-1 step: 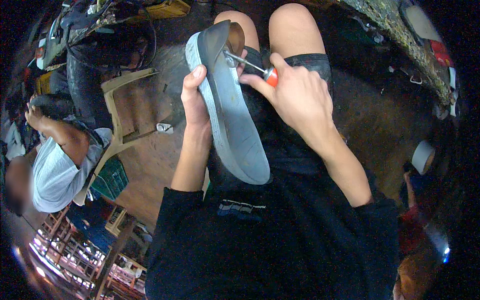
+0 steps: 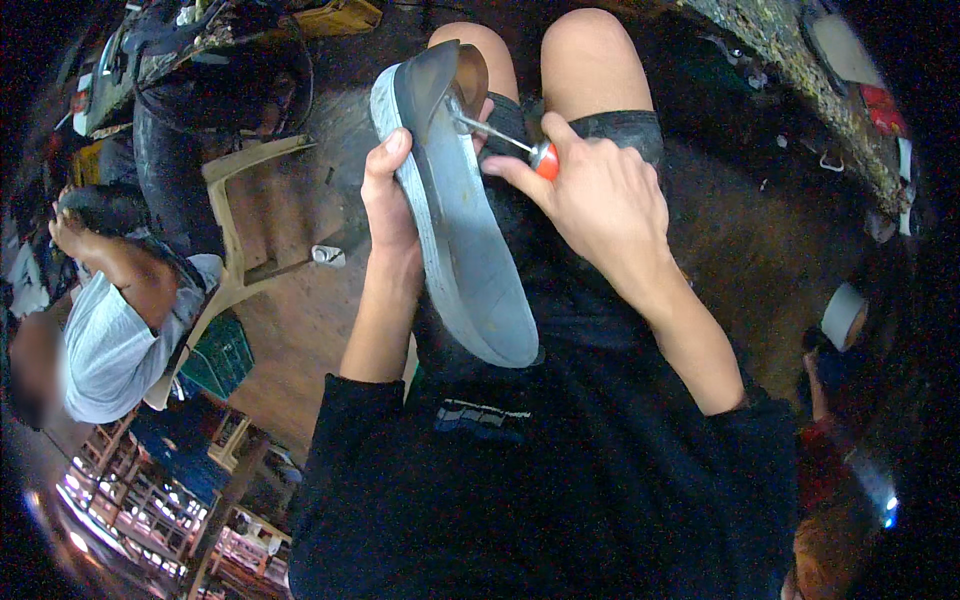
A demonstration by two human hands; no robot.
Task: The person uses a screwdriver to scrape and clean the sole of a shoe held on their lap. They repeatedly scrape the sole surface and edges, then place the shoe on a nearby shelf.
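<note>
My left hand (image 2: 388, 190) is closed around the side of a grey slip-on sandal (image 2: 478, 250), its thumb on the pale layered sole edge and fingertips showing at the opposite edge. The sandal is tilted, its dark upper (image 2: 425, 78) with a brown inside pointing away from me, its bare footbed end near my shirt. My right hand (image 2: 605, 190) is wrapped round the red-orange handle of an awl (image 2: 505, 138). The thin metal shaft reaches left to the footbed beside the upper's edge; whether its tip goes into the material I cannot tell.
Left, a person in a grey shirt (image 2: 115, 345) sits on a beige plastic chair (image 2: 232, 230), near a green crate (image 2: 220, 355). A crushed can (image 2: 328, 256) lies on the floor. A worn bench edge (image 2: 800, 95) runs at upper right. A white roll (image 2: 845, 315) is further right.
The awl and my right hand have shifted very slightly right and toward me. The shaft's far end sits a little lower on the sandal. My left hand holds nearly still.
</note>
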